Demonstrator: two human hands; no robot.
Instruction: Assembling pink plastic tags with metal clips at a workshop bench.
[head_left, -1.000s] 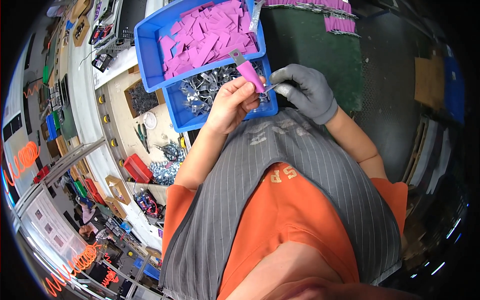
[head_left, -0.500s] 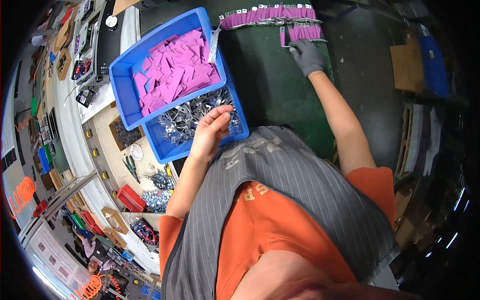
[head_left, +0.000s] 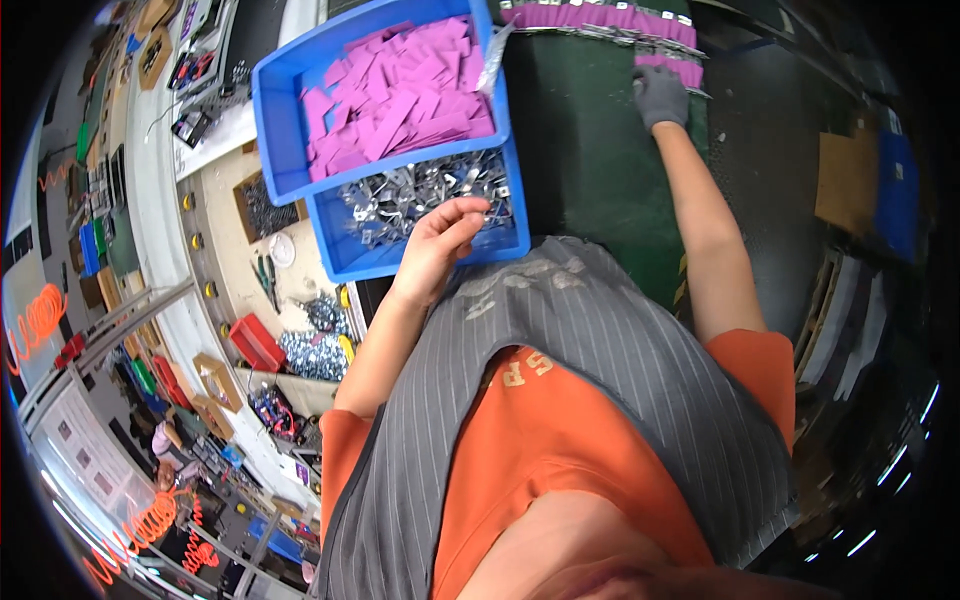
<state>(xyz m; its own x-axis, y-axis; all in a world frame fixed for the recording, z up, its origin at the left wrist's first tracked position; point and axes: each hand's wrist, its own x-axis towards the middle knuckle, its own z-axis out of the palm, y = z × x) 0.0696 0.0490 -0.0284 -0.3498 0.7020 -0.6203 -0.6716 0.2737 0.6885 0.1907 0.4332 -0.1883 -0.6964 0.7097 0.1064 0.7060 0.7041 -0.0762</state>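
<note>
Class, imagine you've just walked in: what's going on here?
The person's gloved right hand is at the shorter row of purple-and-metal pieces on a green table; a longer row lies beyond it. The bare left hand, fingers curled, is over a blue bin of metal parts; whether it holds anything is unclear. Another blue bin holds loose purple pieces.

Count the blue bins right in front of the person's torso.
2. The far bin holds purple pieces; the near bin, closer to the body, holds metal parts, with the left hand partly covering it. Any bin hidden beneath these would not show.
</note>
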